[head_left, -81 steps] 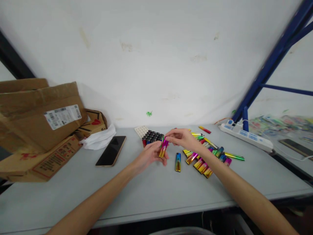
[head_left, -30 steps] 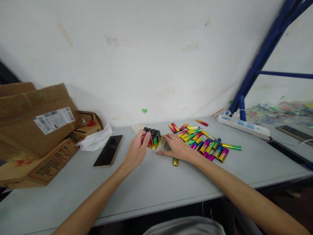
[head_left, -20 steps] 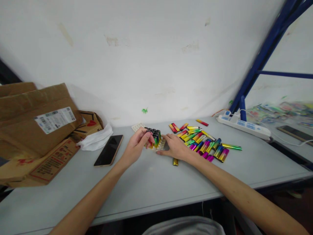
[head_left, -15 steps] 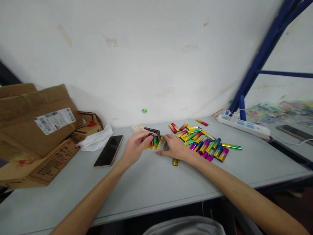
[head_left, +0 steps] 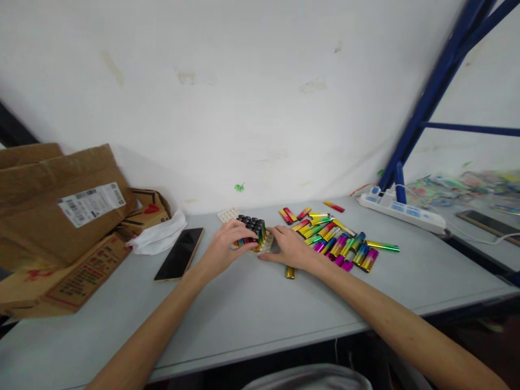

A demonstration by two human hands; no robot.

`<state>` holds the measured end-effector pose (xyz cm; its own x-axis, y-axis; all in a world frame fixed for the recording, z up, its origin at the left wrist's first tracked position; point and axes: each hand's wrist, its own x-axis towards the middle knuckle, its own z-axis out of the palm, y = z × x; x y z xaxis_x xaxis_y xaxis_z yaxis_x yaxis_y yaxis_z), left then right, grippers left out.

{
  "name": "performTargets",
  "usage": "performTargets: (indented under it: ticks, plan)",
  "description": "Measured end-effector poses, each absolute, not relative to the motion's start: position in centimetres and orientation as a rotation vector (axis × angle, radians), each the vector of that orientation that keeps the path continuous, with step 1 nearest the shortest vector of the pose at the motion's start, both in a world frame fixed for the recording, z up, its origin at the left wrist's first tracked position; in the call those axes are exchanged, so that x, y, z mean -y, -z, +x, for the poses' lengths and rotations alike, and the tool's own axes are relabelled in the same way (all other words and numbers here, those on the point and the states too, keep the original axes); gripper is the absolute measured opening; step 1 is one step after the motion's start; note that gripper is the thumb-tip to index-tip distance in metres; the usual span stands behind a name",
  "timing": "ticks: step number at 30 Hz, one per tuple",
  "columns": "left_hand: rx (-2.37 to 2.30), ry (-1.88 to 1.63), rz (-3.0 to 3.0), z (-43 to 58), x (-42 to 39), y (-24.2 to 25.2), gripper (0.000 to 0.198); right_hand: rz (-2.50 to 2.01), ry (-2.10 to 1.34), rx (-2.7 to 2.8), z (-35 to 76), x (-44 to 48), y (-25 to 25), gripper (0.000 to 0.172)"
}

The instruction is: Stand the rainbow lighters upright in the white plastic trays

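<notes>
Between my hands stands a tight cluster of shiny rainbow-coloured cases [head_left: 252,221], upright with black tops, like lighter cases. They stand in a pale tray [head_left: 267,245] with rows of holes. My left hand [head_left: 227,241] curls around the cluster's left and front sides, thumb across the front. My right hand [head_left: 288,246] grips the tray's right end, fingers behind and thumb in front. Parts of the tray and the lower cases are hidden by my fingers. A single gold case [head_left: 290,272] lies below my right wrist.
Loose metallic cases [head_left: 337,244] lie piled on the right. Another pale holed tray [head_left: 228,215] is behind my left hand. A phone [head_left: 179,254], crumpled white paper [head_left: 160,235] and cardboard boxes [head_left: 65,200] stand left. A power strip [head_left: 402,210] lies at the right back.
My left hand has lowered from pinching at one case's top to lying around the cluster. More black tops now show. My right hand keeps its hold on the tray; the view has shifted slightly.
</notes>
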<state>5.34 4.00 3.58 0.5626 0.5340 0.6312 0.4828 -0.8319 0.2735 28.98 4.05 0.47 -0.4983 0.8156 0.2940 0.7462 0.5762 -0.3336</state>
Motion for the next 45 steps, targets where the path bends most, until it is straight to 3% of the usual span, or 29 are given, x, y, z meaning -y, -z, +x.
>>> performTargets:
  ticks: [17, 23, 29, 34, 41, 45]
  plan:
    - [-0.982, -0.936, 2.767, 4.5, -3.7, -5.0, 0.015, -1.252, -0.196, 2.406, 29.0, -4.2, -0.1, 0.071]
    - [-0.815, -1.207, 2.838, 6.0, -4.1, -3.5, 0.014, -1.206, -0.203, 2.429, 29.4, -4.4, -0.1, 0.072]
    - [-0.880, -1.199, 2.859, 5.6, -5.0, -2.1, 0.022, -0.999, -0.254, 2.417, 30.7, -5.1, -0.6, 0.046]
    - [-1.006, -1.104, 2.884, 5.6, -4.2, -2.2, 0.042, -1.167, -0.129, 2.120, 32.9, -6.7, -2.2, 0.025]
    - [-1.639, -1.216, 2.607, 7.1, -3.2, -1.2, 0.072, -1.356, 0.111, 1.914, 38.2, -8.6, -3.7, 0.036]
    - [-1.701, -1.141, 2.483, 7.7, -3.1, 0.0, 0.075, -1.406, 0.158, 1.900, 39.2, -9.0, -3.8, 0.044]
